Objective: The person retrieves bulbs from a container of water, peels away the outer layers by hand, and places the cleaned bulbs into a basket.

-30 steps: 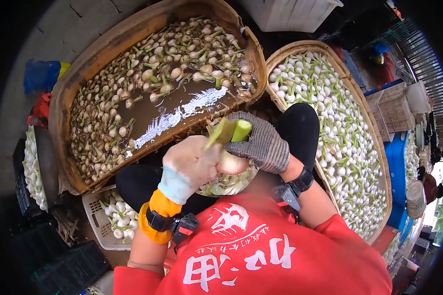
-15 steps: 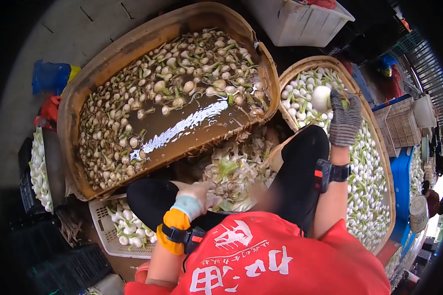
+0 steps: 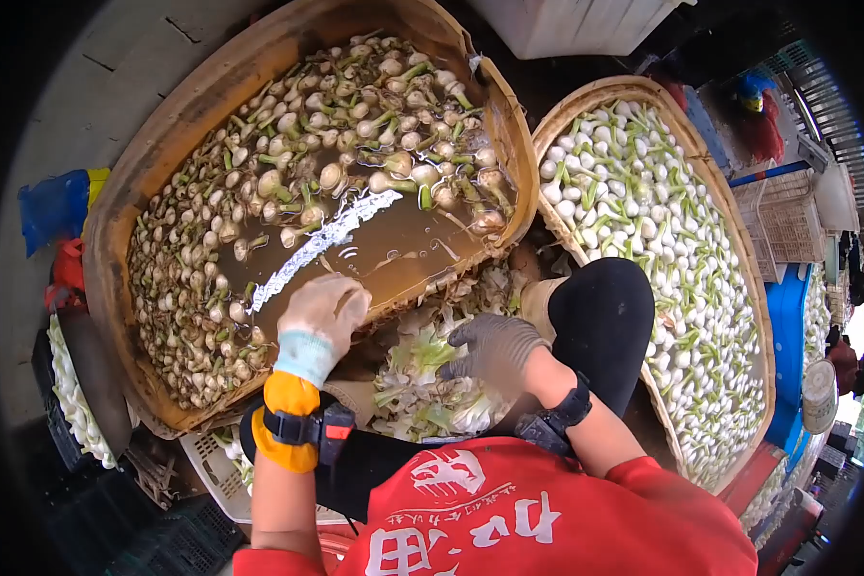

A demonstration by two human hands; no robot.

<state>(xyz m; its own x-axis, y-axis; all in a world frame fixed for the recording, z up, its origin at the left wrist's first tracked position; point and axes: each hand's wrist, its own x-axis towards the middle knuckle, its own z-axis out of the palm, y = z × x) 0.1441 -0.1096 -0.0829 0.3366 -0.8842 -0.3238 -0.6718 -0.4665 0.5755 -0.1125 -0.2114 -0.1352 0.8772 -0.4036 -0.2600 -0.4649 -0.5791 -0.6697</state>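
My left hand point(image 3: 324, 312), in a pale glove with a light blue cuff, hangs over the near side of a large brown tub point(image 3: 202, 88). Its fingers are curled, and whatever they may hold is hidden. Unpeeled onion bulbs point(image 3: 331, 177) with green stalks float in the tub's murky water. In a grey glove, my right hand point(image 3: 492, 350) has its fingers stretched out over a heap of peelings point(image 3: 418, 384) between my legs. No bulb shows in it. On the right, a second tub point(image 3: 634, 88) holds many clean white onion bulbs point(image 3: 667, 245).
A white crate point(image 3: 223, 480) with bulbs stands below the left tub. Another container of white bulbs point(image 3: 75, 394) is at the far left. A white bin point(image 3: 576, 24) is at the top; a wicker basket point(image 3: 782, 216) and blue container point(image 3: 789, 336) stand right.
My right hand has come down from the right tub to the peelings; the large white onion is gone from it. My left hand has moved forward from my knee to the left tub.
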